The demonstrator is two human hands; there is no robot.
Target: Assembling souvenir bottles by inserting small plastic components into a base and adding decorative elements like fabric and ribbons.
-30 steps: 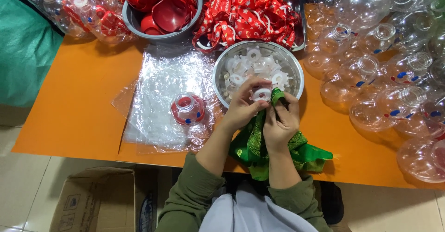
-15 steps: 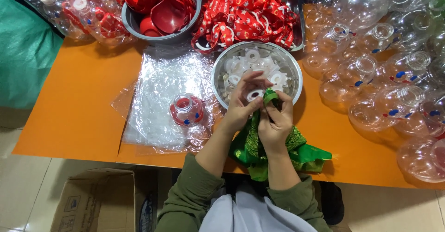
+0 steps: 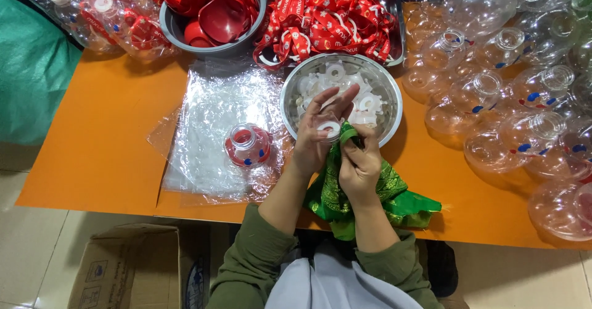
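Light ring, limp cloth, both hands busy.
The left hand (image 3: 316, 137) pinches a small stiff white ring (image 3: 328, 127) by its rim; the right hand (image 3: 359, 164) grips soft, slippery-looking green cloth (image 3: 394, 195) over the tabletop (image 3: 98, 142).

Three metal bowls (image 3: 341, 74), one cardboard box (image 3: 132, 269), one green cloth (image 3: 370, 201).

Two bare forearms, no gloves, rings or watch visible. Left hand (image 3: 316, 137) and right hand (image 3: 359, 168) both uncovered. Olive-green long sleeves (image 3: 259, 250) pushed up behind wrists, bunched and creased near elbows, knit-looking fabric. Pale grey-lilac garment (image 3: 333, 284) over torso between the sleeves, smooth, folded at centre. Nails short, unpainted as far as discernible.
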